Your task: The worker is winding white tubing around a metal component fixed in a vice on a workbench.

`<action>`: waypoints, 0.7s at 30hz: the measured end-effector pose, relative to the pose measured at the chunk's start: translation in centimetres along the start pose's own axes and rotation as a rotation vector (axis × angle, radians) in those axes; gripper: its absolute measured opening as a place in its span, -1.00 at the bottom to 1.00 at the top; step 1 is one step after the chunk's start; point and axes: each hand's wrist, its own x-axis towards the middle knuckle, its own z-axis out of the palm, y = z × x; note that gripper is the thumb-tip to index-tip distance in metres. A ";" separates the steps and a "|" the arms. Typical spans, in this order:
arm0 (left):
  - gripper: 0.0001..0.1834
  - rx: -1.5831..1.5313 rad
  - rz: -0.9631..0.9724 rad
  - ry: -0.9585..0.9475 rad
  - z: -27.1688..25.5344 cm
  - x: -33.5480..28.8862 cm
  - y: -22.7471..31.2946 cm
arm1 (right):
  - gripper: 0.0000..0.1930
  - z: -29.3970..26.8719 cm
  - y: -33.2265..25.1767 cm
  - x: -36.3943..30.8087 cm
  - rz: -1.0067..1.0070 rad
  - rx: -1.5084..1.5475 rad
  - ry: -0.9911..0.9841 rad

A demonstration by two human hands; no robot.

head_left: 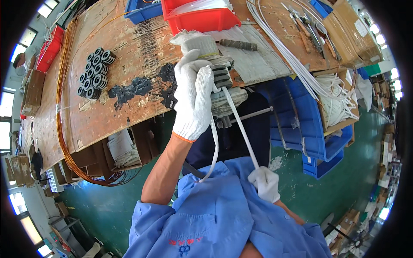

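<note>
My left hand (192, 96), in a white knitted glove, has its fingers bent against a small ring-like core wound with black ribbed turns (221, 76). The core sits at a bench vise (223, 109) whose jaws are wrapped in grey cloth. From the core a white sleeved cable (239, 121) runs taut down to my right hand (264, 184), which is gloved too and closed in a fist round it. A second white cable end (215, 150) hangs loose below my left hand. Beyond the vise lies a dark tape-wrapped handle (238, 44).
Several black rings (93, 74) stand grouped on the worn wooden bench (142, 107). Brown wires (64, 129) curve over its left side. A red bin (202, 19), hand tools (309, 32) and long white cables (284, 51) lie farther back. Blue crates (297, 120) stand right.
</note>
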 end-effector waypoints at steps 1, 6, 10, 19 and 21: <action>-0.65 -0.047 -0.017 0.018 0.1 0.0 0.1 | -0.46 0.4 -1.6 -0.1 0.068 0.046 -0.044; -0.15 0.222 0.234 -0.187 -2.3 0.7 -0.2 | -0.43 0.3 0.0 2.0 0.227 0.230 -0.224; -0.20 0.105 0.133 -0.189 -2.1 0.5 -0.8 | -0.57 2.0 -7.5 7.9 -0.005 0.338 -0.210; -0.34 0.034 0.214 -0.229 -2.1 1.3 -1.5 | -0.63 5.3 -13.4 12.0 0.168 0.376 -0.102; -0.37 0.078 0.239 -0.255 -2.4 1.3 -1.5 | -0.64 6.7 -15.1 10.5 0.170 0.483 -0.075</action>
